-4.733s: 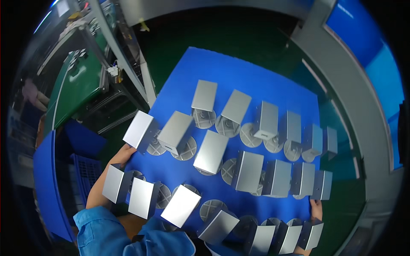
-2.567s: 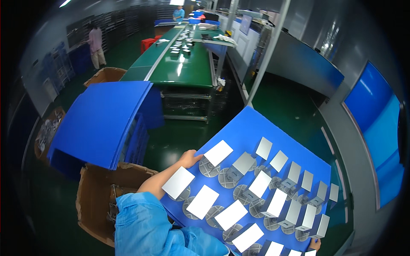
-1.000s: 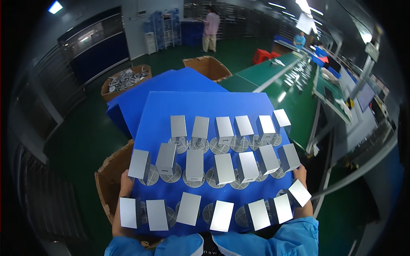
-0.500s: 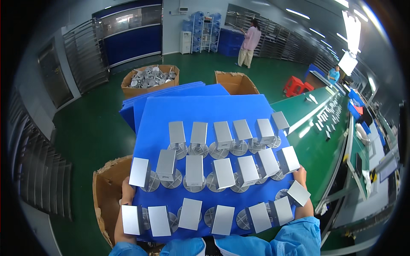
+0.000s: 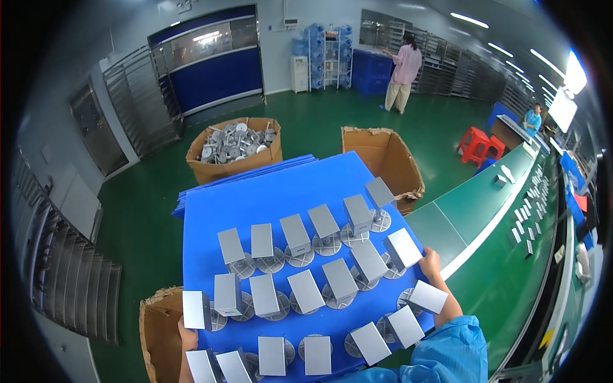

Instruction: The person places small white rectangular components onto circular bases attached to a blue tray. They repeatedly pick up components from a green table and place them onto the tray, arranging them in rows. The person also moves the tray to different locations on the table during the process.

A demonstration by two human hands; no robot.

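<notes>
Workshop, green floor (image 5: 144, 223), pale walls; seen from where I stand, listed near to far.

Item: one blue sleeve (image 5: 452, 345), lower right.

Item: blue board (image 5: 281, 191), centre. It has just turned, its far edge now slanting up to the right where it ran level half a second ago; I judge the load steady through the turn, its rows keeping their order.

Item: silver box-shaped parts (image 5: 306, 292) in three rows on the board, with round ribbed bases (image 5: 270, 264) (the front row partly cut by the frame).

Item: right hand (image 5: 430, 263), right of centre, clamped on the board's edge, forearm slanting up from lower right. Left hand (image 5: 188, 337), lower left, at the opposite edge; mostly hidden, its grip I cannot tell.

Beyond: stacked blue sheets (image 5: 179, 204), left of centre; carton of metal pieces (image 5: 223, 172), upper left; open carton (image 5: 377, 153), upper right; green bench (image 5: 460, 220), right.

Farthest: person in pink (image 5: 407, 64), top right.
</notes>
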